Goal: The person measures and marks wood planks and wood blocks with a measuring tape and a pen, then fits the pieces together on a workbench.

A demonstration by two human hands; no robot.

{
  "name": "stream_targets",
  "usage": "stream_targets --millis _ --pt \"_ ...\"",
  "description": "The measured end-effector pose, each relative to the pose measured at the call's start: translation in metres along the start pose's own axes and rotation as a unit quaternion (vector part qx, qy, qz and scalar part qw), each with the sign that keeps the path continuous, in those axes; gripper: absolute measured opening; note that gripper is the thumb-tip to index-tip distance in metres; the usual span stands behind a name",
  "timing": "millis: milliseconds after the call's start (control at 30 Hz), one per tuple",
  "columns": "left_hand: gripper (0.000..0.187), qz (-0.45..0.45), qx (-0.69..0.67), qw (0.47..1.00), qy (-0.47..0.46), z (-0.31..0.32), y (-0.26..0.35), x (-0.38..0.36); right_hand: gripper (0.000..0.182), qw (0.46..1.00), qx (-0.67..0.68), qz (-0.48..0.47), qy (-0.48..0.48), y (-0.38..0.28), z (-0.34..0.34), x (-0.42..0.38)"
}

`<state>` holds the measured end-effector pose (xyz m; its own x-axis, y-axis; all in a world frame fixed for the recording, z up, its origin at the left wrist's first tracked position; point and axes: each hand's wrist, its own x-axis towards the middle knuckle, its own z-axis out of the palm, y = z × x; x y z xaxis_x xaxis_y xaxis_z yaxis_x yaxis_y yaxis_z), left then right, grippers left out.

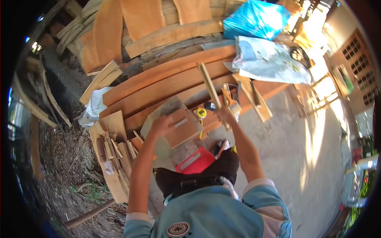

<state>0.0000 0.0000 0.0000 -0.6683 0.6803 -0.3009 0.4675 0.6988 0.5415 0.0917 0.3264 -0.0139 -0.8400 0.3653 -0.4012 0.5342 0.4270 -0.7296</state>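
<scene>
A long narrow wooden strip is gripped near its lower end by my right hand, and its far end points up and to the left over the planks. My left hand is stretched out with nothing in it, at the left edge of a square wooden board. A small pale strip lies on that board. Between my hands sits a yellow tape measure, its tape hanging down. Just beyond my right hand is a tool with an orange part, partly hidden.
Long reddish planks run across in front of me. A red plastic seat is by my legs. Wood offcuts are heaped at left. A blue bag and a plastic sheet lie at the back right.
</scene>
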Motion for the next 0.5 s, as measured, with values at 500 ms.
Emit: stream_targets --millis 500 --pt "0.022 0.06 0.149 0.921 0.354 0.082 0.002 0.034 0.031 0.989 0.005 -0.146 0.03 0.167 0.087 0.133"
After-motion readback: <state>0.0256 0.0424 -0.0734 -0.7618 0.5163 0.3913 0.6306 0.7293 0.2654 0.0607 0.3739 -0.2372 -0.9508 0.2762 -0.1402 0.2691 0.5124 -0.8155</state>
